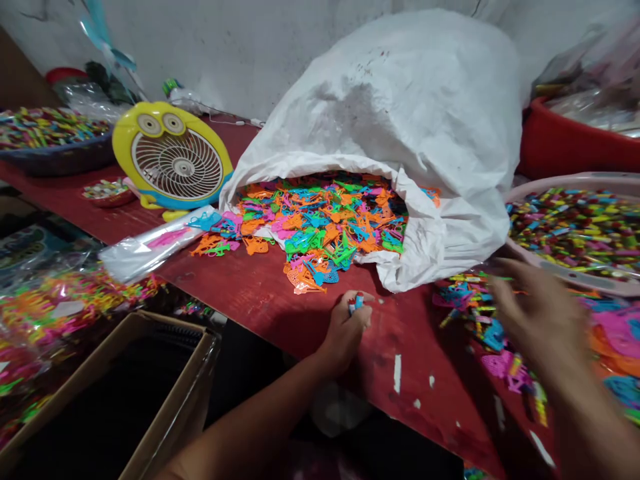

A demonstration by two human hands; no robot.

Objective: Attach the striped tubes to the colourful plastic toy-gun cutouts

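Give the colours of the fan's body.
The fan has a mostly yellow body, blue near its base; best seen in the head view.

Left fingers [346, 309] hold blue piece [359, 303]; right fingers [507, 301] near colourful pieces [494, 335]; sack [400, 100] behind.

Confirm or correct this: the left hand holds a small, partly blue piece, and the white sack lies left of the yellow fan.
One thing is wrong: the head view shows the white sack right of the yellow fan, not left. The left hand does hold a small, partly blue piece.
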